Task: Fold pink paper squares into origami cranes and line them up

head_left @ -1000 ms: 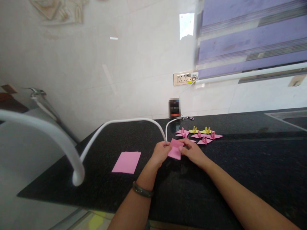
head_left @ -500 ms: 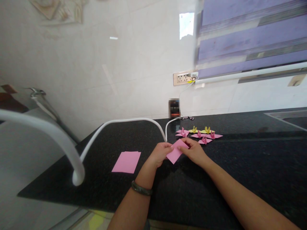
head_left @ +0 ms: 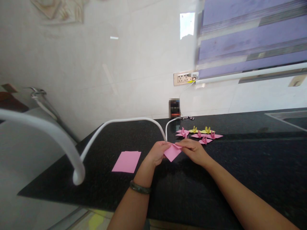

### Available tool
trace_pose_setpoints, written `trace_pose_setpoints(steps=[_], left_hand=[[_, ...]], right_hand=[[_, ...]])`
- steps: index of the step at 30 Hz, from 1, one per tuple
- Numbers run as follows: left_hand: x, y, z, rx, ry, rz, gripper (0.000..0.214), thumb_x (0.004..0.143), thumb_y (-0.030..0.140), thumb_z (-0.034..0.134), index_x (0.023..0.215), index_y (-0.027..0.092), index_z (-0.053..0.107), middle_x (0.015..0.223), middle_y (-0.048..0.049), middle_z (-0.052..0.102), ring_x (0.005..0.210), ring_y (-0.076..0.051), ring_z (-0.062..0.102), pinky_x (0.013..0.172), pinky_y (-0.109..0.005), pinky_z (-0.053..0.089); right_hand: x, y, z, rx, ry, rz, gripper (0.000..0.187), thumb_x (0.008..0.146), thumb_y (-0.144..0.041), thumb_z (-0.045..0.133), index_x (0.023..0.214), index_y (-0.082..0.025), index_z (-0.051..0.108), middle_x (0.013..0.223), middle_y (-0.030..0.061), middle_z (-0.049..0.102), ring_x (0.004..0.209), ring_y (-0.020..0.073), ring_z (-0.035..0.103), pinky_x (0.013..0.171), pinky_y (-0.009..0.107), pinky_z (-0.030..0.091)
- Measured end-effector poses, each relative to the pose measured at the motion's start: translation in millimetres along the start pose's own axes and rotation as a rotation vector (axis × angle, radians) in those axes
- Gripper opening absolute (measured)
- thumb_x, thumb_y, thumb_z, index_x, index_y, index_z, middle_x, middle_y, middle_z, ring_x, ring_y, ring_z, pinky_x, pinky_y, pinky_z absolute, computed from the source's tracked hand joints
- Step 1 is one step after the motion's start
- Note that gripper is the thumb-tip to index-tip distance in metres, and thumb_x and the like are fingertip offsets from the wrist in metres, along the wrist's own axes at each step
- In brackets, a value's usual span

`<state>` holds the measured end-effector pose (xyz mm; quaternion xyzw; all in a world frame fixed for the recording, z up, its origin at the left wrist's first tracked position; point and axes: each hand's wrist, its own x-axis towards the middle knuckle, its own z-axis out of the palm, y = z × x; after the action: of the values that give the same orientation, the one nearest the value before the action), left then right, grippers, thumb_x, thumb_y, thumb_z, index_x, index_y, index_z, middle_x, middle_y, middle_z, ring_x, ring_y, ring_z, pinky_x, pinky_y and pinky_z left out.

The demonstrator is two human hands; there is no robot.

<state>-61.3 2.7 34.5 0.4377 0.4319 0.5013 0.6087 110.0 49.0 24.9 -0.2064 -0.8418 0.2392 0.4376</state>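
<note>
A partly folded piece of pink origami paper [head_left: 172, 153] is held over the dark counter, one corner pointing down toward me. My left hand [head_left: 157, 153] pinches its left side, the thumb lying on top. On the upper right edge, my right hand [head_left: 193, 150] grips it with thumb and fingers, where a small fold shows. Just behind my right hand stand several folded paper cranes, pink ones [head_left: 204, 140] and yellow ones [head_left: 207, 130]. Left of my left hand lies a stack of square pink paper sheets [head_left: 127, 162].
A thick white bent tube [head_left: 134, 120] arches across the counter [head_left: 100, 182] from the left. A phone-like blurred device [head_left: 174, 108] leans on the wall beneath a socket [head_left: 183, 78]. A sink edge [head_left: 283, 119] shows at the right, a tap [head_left: 37, 92] at far left.
The upper part of the pink paper has been folded over, so its diamond shape looks smaller. Both hands have shifted slightly, the right fingers now lying along the top edge.
</note>
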Motion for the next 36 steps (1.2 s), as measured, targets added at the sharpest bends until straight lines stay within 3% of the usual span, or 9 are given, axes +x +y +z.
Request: trace_pose_setpoints(steps=[6, 18, 26, 30, 33, 36], left_hand=[[0, 1, -1.5, -0.051, 0.019, -0.040, 0.021, 0.061, 0.026, 0.059, 0.072, 0.008, 0.059, 0.057, -0.0018, 0.053, 0.046, -0.006, 0.043, 0.047, -0.020, 0.030], [3, -2, 1.2, -0.098, 0.059, -0.039, 0.010, 0.061, 0.019, 0.056, 0.062, 0.009, 0.056, 0.055, -0.0010, 0.052, 0.048, -0.007, 0.045, 0.049, -0.021, 0.033], [7, -12, -1.6, 0.041, 0.126, 0.005, 0.026, 0.056, 0.032, 0.065, 0.064, 0.008, 0.057, 0.054, -0.0013, 0.052, 0.044, -0.006, 0.042, 0.045, -0.020, 0.028], [7, -12, -0.3, 0.106, 0.190, 0.066, 0.029, 0.054, 0.035, 0.065, 0.063, 0.008, 0.057, 0.054, -0.0013, 0.053, 0.044, -0.006, 0.043, 0.045, -0.020, 0.029], [6, -10, 2.2, 0.131, 0.202, 0.094, 0.029, 0.055, 0.036, 0.065, 0.064, 0.009, 0.057, 0.053, -0.0009, 0.052, 0.044, -0.006, 0.042, 0.045, -0.020, 0.029], [6, -10, 3.0, 0.153, 0.203, 0.091, 0.028, 0.055, 0.034, 0.065, 0.064, 0.009, 0.057, 0.053, -0.0011, 0.053, 0.045, -0.006, 0.043, 0.045, -0.020, 0.030]], right_hand=[[-1, 1, -2, -0.019, -0.081, -0.058, 0.033, 0.075, -0.011, 0.042, 0.096, -0.026, 0.060, 0.082, 0.0024, 0.060, 0.076, 0.0119, 0.055, 0.070, 0.027, 0.043], [-3, 3, -2, -0.055, -0.134, -0.033, 0.032, 0.073, -0.008, 0.042, 0.089, -0.025, 0.063, 0.085, 0.0024, 0.059, 0.078, 0.0114, 0.054, 0.072, 0.026, 0.042], [-3, 1, -1, -0.012, -0.149, -0.016, 0.031, 0.069, -0.008, 0.043, 0.084, -0.025, 0.065, 0.086, 0.0024, 0.059, 0.081, 0.0125, 0.053, 0.075, 0.028, 0.041], [-1, -8, 1, 0.191, -0.084, 0.173, 0.028, 0.069, -0.015, 0.046, 0.094, -0.021, 0.060, 0.091, 0.0040, 0.058, 0.084, 0.0144, 0.053, 0.074, 0.028, 0.042], [0, -9, 6, 0.333, 0.018, 0.429, 0.031, 0.074, -0.031, 0.045, 0.101, -0.018, 0.052, 0.084, 0.0046, 0.058, 0.071, 0.0135, 0.055, 0.059, 0.026, 0.046], [-1, -5, 12, 0.387, -0.038, 0.567, 0.030, 0.073, -0.040, 0.043, 0.083, -0.015, 0.056, 0.063, 0.0008, 0.054, 0.050, 0.0092, 0.050, 0.044, 0.021, 0.043]])
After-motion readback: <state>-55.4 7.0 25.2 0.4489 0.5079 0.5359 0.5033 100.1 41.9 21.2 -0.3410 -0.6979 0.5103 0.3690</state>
